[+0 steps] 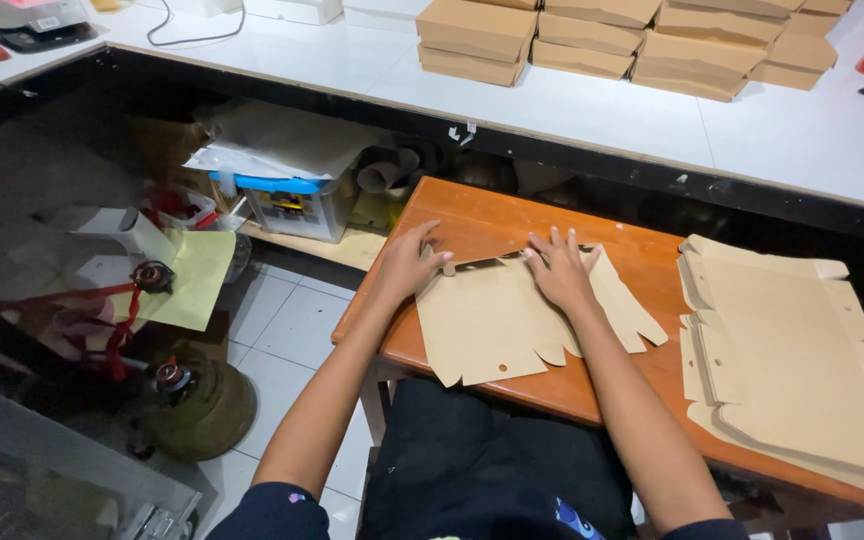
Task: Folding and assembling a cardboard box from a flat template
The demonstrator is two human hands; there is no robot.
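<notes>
A flat, die-cut sheet of tan cardboard [497, 320] lay on the orange wooden table [472, 215], near its left end. The left hand [410, 262] and right hand [557, 268] pressed on its far edge, fingers spread, gripping nothing. It looked light, thin and bendable, best handled at its flaps. A pile of similar cut-out sheets [792, 350] sat just right; folded brown boxes [612, 35] stood stacked on the white counter [352, 55] beyond.

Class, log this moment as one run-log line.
left hand: flat on tan die-cut cardboard blank | right hand: pressing it | orange wooden table
</notes>
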